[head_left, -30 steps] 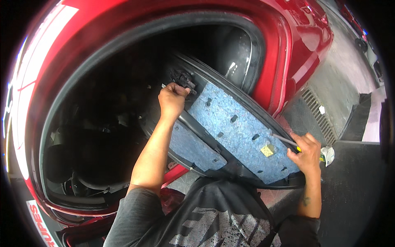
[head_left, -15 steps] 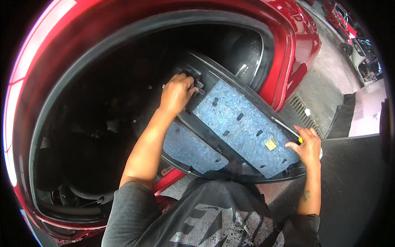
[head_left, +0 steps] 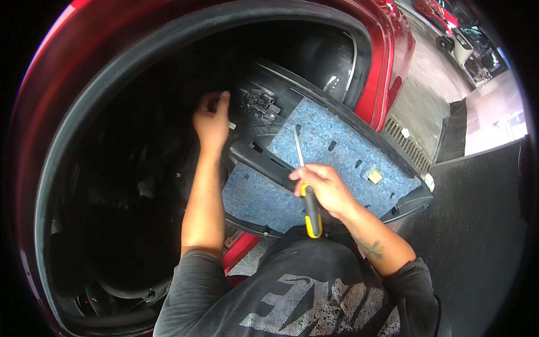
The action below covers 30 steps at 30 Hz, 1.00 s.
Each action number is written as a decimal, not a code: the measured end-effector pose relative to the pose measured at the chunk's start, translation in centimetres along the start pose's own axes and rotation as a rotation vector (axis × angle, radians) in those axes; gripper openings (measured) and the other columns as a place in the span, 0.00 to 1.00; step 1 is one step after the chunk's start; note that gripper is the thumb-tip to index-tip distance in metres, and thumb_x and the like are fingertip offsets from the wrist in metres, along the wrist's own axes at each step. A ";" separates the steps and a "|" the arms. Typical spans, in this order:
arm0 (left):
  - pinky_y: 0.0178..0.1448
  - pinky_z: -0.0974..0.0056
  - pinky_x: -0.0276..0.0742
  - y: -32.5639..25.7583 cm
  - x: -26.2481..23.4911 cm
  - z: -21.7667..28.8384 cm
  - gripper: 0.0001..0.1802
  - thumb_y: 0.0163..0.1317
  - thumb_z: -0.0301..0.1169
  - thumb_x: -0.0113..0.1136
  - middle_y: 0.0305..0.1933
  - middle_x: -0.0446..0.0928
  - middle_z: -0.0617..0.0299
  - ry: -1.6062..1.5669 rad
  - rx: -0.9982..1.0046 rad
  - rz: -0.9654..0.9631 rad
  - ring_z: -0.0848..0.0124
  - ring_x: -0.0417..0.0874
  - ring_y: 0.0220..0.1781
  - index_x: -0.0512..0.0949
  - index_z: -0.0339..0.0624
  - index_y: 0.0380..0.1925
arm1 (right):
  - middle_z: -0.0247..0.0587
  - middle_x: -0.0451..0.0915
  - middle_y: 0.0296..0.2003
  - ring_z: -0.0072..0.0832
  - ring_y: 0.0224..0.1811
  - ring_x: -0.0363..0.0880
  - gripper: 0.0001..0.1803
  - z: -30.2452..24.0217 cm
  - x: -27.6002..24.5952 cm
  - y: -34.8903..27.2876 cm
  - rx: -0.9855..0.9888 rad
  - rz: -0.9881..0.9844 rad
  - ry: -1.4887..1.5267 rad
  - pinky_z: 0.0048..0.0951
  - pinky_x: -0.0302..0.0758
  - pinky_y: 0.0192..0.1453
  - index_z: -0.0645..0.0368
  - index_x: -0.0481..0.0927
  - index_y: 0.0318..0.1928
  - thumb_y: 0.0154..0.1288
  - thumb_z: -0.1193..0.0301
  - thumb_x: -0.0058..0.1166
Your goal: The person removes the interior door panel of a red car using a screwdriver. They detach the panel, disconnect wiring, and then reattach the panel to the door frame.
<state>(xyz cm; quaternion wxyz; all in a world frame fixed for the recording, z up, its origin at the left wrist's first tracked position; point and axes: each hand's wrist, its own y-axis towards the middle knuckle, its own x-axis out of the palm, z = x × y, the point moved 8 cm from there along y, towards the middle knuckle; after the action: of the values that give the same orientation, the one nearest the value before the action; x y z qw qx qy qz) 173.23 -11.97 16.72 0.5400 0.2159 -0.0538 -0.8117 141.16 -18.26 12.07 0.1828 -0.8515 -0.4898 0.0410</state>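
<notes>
Door panel (head_left: 337, 163) is flipped felt side up, propped across the red car's door opening (head_left: 112, 84) so its back is reachable. Right hand (head_left: 325, 191) has its grip wrapped round a yellow-handled screwdriver (head_left: 309, 208), tip on the felt. Left hand (head_left: 210, 121) pinches something small near the black connector (head_left: 261, 104).

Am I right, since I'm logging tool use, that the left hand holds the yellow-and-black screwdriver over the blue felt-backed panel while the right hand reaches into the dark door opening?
Not quite: the hands are swapped. In the head view, the right hand holds the yellow-and-black screwdriver over the blue felt-backed panel, while the left hand reaches into the dark door opening.
</notes>
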 end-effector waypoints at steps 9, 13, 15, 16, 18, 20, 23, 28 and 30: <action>0.47 0.64 0.78 -2.4 -5.9 -3.8 0.32 0.74 0.48 0.72 0.36 0.83 0.60 0.368 0.099 0.127 0.72 0.81 0.37 0.82 0.40 0.70 | 0.50 0.89 0.44 0.33 0.39 0.90 0.13 -1.1 8.1 4.9 0.158 -0.105 0.522 0.36 0.89 0.45 0.58 0.73 0.56 0.91 0.61 0.49; 0.49 0.65 0.77 -6.9 -7.0 -0.7 0.23 0.80 0.45 0.66 0.37 0.81 0.63 0.125 -0.084 -0.067 0.73 0.80 0.39 0.86 0.34 0.56 | 0.53 0.89 0.46 0.36 0.43 0.90 0.13 -1.8 9.0 5.1 0.121 -0.053 0.624 0.43 0.89 0.48 0.59 0.73 0.56 0.91 0.62 0.48; 0.43 0.68 0.70 -10.5 -7.9 1.2 0.23 0.84 0.47 0.59 0.32 0.77 0.67 -0.012 -0.129 -0.180 0.77 0.76 0.36 0.87 0.35 0.50 | 0.53 0.88 0.46 0.36 0.44 0.90 0.13 -2.3 9.3 5.5 0.122 -0.063 0.665 0.43 0.89 0.48 0.59 0.73 0.55 0.91 0.62 0.48; 0.38 0.69 0.66 -12.4 -8.2 2.1 0.26 0.86 0.51 0.54 0.30 0.77 0.67 -0.072 -0.159 -0.239 0.78 0.75 0.34 0.87 0.37 0.49 | 0.53 0.88 0.46 0.36 0.44 0.90 0.13 -2.6 9.3 5.5 0.125 -0.059 0.682 0.44 0.88 0.49 0.60 0.73 0.55 0.91 0.62 0.47; 0.36 0.69 0.60 -15.7 -9.6 3.2 0.35 0.87 0.59 0.44 0.29 0.76 0.66 -0.161 -0.174 -0.264 0.80 0.69 0.30 0.83 0.36 0.54 | 0.54 0.88 0.47 0.38 0.45 0.90 0.12 -2.8 9.2 5.8 0.124 -0.044 0.691 0.45 0.89 0.51 0.60 0.74 0.56 0.91 0.63 0.48; 0.40 0.68 0.64 -17.6 -9.9 5.8 0.39 0.87 0.63 0.42 0.30 0.78 0.64 -0.266 -0.181 -0.332 0.79 0.72 0.32 0.78 0.33 0.62 | 0.55 0.89 0.47 0.41 0.46 0.91 0.12 -2.3 8.9 6.3 0.122 -0.040 0.709 0.45 0.90 0.54 0.61 0.75 0.58 0.89 0.65 0.52; 0.43 0.66 0.72 -19.0 -10.0 7.7 0.43 0.84 0.66 0.43 0.30 0.81 0.58 -0.097 -0.074 -0.418 0.72 0.80 0.33 0.73 0.31 0.66 | 0.56 0.89 0.48 0.41 0.48 0.91 0.12 -2.4 9.3 6.5 0.109 -0.069 0.749 0.46 0.89 0.56 0.61 0.75 0.58 0.90 0.65 0.51; 0.39 0.57 0.81 -18.8 -8.9 10.3 0.33 0.80 0.53 0.62 0.32 0.84 0.51 0.133 0.037 -0.414 0.59 0.90 0.32 0.72 0.31 0.65 | 0.60 0.88 0.50 0.44 0.49 0.91 0.11 -3.0 9.9 7.1 0.051 -0.040 0.820 0.48 0.89 0.57 0.60 0.73 0.55 0.92 0.65 0.45; 0.41 0.50 0.85 -18.3 -8.8 11.0 0.26 0.77 0.43 0.68 0.34 0.86 0.45 0.266 0.052 -0.348 0.46 0.93 0.35 0.75 0.33 0.61 | 0.61 0.87 0.52 0.45 0.51 0.91 0.10 -3.3 10.5 7.3 0.022 -0.043 0.888 0.49 0.89 0.59 0.60 0.73 0.54 0.92 0.65 0.44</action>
<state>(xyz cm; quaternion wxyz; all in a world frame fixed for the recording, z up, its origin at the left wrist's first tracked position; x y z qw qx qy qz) 156.00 1.88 23.33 0.3881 0.3413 0.0350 -0.8554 153.39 -13.59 13.70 0.3853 -0.7741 -0.3812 -0.3271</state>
